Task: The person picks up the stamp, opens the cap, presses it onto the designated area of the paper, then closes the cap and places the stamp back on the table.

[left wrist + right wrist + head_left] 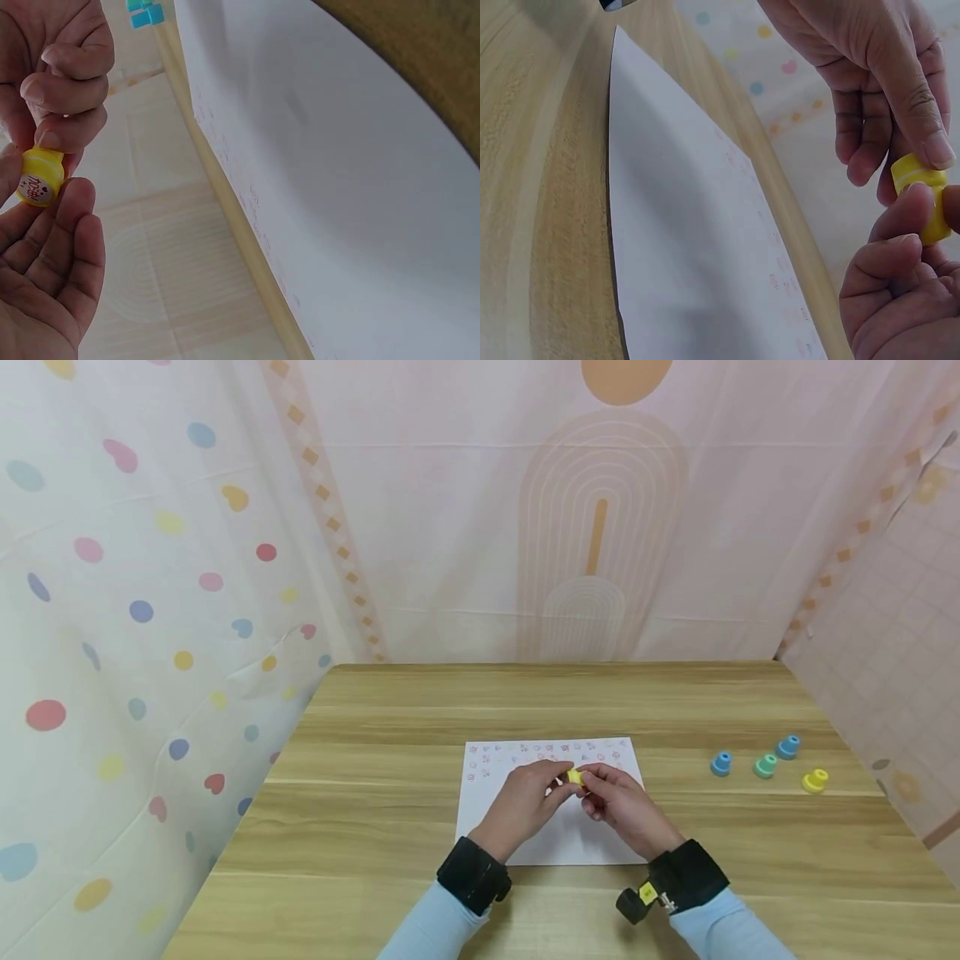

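A small yellow stamp [575, 777] is held between both hands over a white sheet of paper [540, 839]. My left hand [528, 803] pinches one end of it between thumb and fingers. From the other side, the right hand [624, 808] grips the stamp's narrower end with its fingertips. In the left wrist view, the round end of the yellow stamp [41, 180] shows a pale label with red characters and a small heart. Part of the yellow stamp [916, 174] is covered by fingers in the right wrist view. Rows of small reddish and bluish prints mark the paper's far part.
To the right on the wooden table [375, 777] stand a blue stamp [721, 764], a green stamp [765, 766], another blue stamp [788, 747] and a yellow stamp [815, 781]. Patterned curtains [450, 527] hang behind the table and along both sides.
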A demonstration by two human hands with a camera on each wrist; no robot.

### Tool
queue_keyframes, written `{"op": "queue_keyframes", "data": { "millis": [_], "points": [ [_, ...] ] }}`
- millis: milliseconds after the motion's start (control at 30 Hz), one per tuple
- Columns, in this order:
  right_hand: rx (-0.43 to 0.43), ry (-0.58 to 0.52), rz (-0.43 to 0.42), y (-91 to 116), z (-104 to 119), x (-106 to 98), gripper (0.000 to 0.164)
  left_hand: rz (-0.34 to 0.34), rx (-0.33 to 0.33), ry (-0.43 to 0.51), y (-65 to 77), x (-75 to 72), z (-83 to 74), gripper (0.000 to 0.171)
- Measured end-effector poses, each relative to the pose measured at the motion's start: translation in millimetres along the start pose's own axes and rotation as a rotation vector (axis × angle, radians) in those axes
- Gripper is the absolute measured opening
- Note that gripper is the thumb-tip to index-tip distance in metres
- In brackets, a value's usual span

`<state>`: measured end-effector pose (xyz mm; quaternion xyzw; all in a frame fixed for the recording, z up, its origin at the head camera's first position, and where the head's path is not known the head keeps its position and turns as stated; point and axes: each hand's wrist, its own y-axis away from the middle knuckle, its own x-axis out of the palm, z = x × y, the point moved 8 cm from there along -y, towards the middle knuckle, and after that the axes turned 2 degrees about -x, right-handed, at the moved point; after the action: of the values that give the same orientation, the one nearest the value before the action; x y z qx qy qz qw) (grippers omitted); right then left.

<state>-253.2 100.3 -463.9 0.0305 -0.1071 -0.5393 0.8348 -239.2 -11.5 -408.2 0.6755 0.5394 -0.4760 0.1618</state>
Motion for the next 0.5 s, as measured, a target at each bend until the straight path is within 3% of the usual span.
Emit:
{"op": "queue_keyframes", "data": {
  "millis": [267,400,500],
  "points": [
    [0.018,-0.044,0.006,-0.9,1.3,3.2,0.029,-0.016,0.014,-0.005,-3.1,-2.2,-1.6,0.033],
    [0.025,-0.033,-0.008,-2.4,0.4,2.4,0.025,0.025,-0.029,-0.031,-2.9,1.7,-0.3,0.034],
    [0.026,-0.005,-0.027,-4.3,-0.8,-1.2,0.024,0.06,-0.067,-0.03,-1.4,5.9,2.1,0.044]
  ]
}}
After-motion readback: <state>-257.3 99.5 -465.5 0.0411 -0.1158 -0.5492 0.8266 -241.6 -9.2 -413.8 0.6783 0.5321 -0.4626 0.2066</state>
